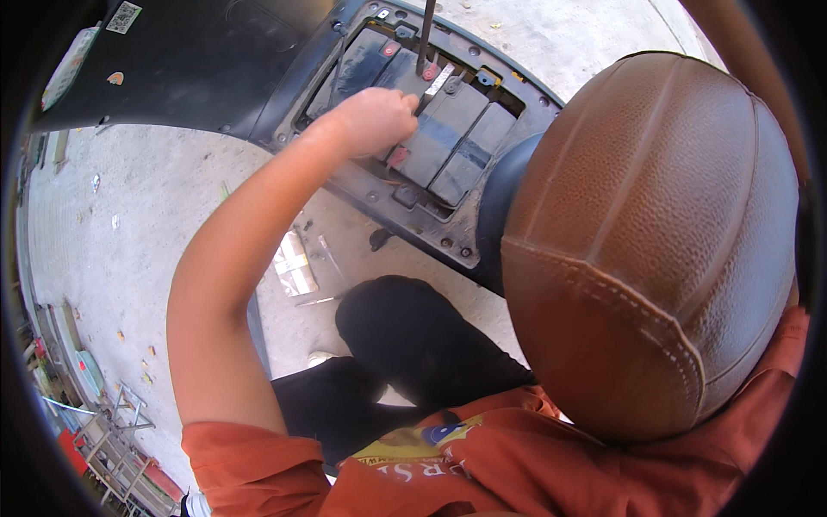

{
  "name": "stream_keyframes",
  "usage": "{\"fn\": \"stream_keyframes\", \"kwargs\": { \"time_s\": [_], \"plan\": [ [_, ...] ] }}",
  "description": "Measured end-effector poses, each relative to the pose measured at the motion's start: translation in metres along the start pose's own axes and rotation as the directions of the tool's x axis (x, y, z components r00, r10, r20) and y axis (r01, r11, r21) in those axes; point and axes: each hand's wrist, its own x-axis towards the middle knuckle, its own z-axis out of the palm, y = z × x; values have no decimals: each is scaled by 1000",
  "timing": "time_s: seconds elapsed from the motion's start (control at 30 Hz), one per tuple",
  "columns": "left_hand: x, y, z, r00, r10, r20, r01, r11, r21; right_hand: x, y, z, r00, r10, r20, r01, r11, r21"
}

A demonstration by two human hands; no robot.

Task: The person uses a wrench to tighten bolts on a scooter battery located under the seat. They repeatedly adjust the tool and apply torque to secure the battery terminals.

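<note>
My left hand (379, 122) is closed over a group of dark batteries (465, 138) in an open compartment of a black vehicle body (207, 60), beside a short pale metal bar (441, 82); what its fingers grip is hidden. A dark rod (427, 34) rises from near a red terminal (430, 74). A second red terminal (398, 157) shows lower down. A large brown leather seat (646, 224) fills the right side. Part of my right arm (732, 34) shows behind it at the upper right; that hand is not in view.
My dark-clad knee (401, 327) is below the compartment. A wrapped package (295, 263) and thin tools (320, 299) lie on the concrete ground (121, 215). A metal frame with planks (108, 448) and assorted items stand at the lower left edge.
</note>
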Motion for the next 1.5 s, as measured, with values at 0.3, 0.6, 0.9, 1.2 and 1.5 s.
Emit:
{"fn": "stream_keyframes", "kwargs": {
  "time_s": [0.3, 0.6, 0.9, 1.2, 1.5],
  "plan": [
    [-20, -13, -7, 924, -164, 345, 353, 713, -606, -6, 17, -7, 998, -50, 27, 48, 996, 72],
    [-22, -7, 1, 903, -316, 292, 429, 610, -666, -4, -1, 3, 998, 47, -33, -47, 999, -4],
    [-3, 4, -10, 893, -202, 403, 360, 858, -366, -5, 0, 3, 1000, 10, -24, -11, 1000, -17],
    [-10, 25, 1, 964, -96, 250, 135, 980, -147, -2, 5, 4, 998, -68, -9, 68, 997, 46],
    [-18, 18, 4, 969, 58, 239, -36, 995, -94, 0, -28, 15, 978, 177, -106, -186, 979, -81]
  ]
}}
